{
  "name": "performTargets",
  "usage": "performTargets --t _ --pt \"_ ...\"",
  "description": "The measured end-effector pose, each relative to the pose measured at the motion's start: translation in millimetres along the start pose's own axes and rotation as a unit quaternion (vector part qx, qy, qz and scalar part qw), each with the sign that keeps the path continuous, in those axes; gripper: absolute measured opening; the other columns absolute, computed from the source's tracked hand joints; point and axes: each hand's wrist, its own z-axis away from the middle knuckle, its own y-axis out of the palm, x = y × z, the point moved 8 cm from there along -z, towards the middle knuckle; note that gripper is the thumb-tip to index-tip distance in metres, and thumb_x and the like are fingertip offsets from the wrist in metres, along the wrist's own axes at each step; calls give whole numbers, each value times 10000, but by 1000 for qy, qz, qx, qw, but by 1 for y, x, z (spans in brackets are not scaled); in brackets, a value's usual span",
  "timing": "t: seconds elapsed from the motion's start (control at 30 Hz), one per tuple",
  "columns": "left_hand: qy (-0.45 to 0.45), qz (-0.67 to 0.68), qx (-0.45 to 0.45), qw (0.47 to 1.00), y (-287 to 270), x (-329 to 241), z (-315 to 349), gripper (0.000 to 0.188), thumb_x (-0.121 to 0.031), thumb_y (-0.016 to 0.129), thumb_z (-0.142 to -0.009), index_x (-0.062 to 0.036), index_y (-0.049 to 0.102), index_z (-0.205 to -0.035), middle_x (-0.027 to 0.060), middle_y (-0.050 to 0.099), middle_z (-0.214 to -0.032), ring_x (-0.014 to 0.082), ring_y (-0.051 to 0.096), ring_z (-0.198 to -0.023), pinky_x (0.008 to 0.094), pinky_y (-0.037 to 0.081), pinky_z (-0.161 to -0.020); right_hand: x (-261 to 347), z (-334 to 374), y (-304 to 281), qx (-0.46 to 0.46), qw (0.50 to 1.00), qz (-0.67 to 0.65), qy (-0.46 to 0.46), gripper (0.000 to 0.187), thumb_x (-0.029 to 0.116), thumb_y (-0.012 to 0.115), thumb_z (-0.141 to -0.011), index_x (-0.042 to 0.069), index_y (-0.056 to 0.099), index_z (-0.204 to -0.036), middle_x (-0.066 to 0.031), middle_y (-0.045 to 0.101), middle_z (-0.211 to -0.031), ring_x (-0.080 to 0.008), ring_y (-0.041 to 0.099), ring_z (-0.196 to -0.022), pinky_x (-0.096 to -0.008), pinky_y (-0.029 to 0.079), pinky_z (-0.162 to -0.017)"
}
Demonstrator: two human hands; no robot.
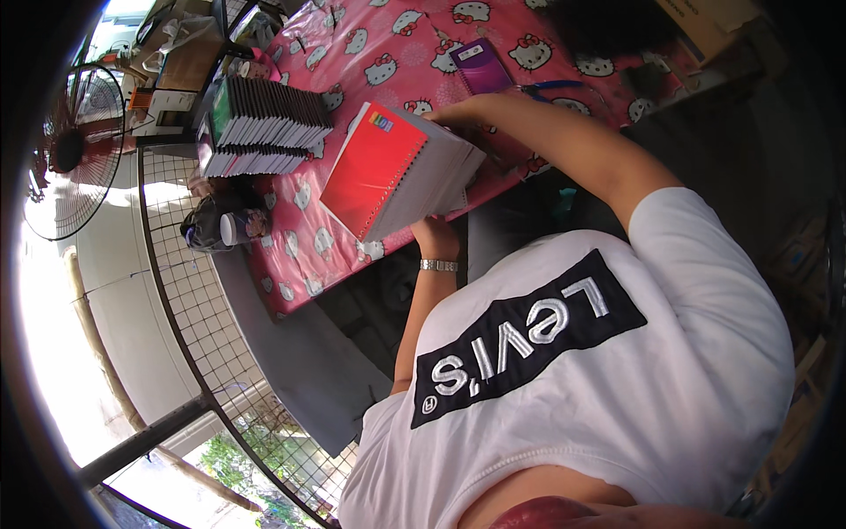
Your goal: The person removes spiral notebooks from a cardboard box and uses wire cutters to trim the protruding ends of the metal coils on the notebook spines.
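Note:
A thick stack of notebooks point(374, 167) with a red top cover stands tilted at the table's near edge. Small holes or binding loops run along one side of the cover, and many page edges show below it. My left hand point(435, 236), below a metal wristwatch, grips the stack's near end; its fingers are mostly hidden under the stack. At the far end, my right hand point(460, 113) is closed against the stack, its fingertips out of sight behind the paper. A small purple notebook point(480, 67) and a blue-handled tool point(553, 85) lie beyond my right hand.
Several dark-edged notebooks point(273, 115) stand in rows at the left of the table, on a pink patterned cover point(379, 35). A cup point(238, 229) and a black bag point(204, 225) are by the left edge. A fan point(70, 150) and wire mesh point(189, 282) stand farther left.

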Motion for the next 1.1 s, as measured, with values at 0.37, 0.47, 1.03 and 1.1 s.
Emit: performTargets --t 0.37,0.47,1.03,1.1 --pt "-21 -111 117 987 -9 -12 -44 437 -280 468 -995 -84 435 -1384 66 477 -1417 221 449 -1292 428 415 -999 -10 56 -24 -219 928 202 -225 509 432 472 -993 77 490 -1356 -182 641 -1180 -253 650 -992 -328 506 -834" --pt "152 -132 14 979 -18 -87 -22 405 -267 460 -1001 -31 477 -1330 77 518 -1347 198 485 -1195 371 429 -957 5 65 -46 -307 844 286 -335 385 359 598 -947 48 631 -1172 -176 694 -1039 -265 682 -885 -327 527 -780" --pt "504 -681 302 437 180 -250 134 407 -84 754 -681 -91 652 -1075 77 656 -1053 273 643 -923 389 550 -768 -59 227 -259 -654 624 423 63 289 229 654 -871 38 661 -1088 -196 627 -1136 -384 621 -1061 -469 529 -891" --pt "530 -672 301 420 187 -248 133 405 -74 739 -685 -81 646 -1078 76 656 -1043 269 647 -917 388 555 -763 -79 237 -294 -642 641 414 78 243 238 658 -862 47 671 -1010 -193 663 -1066 -378 641 -1011 -455 530 -873"
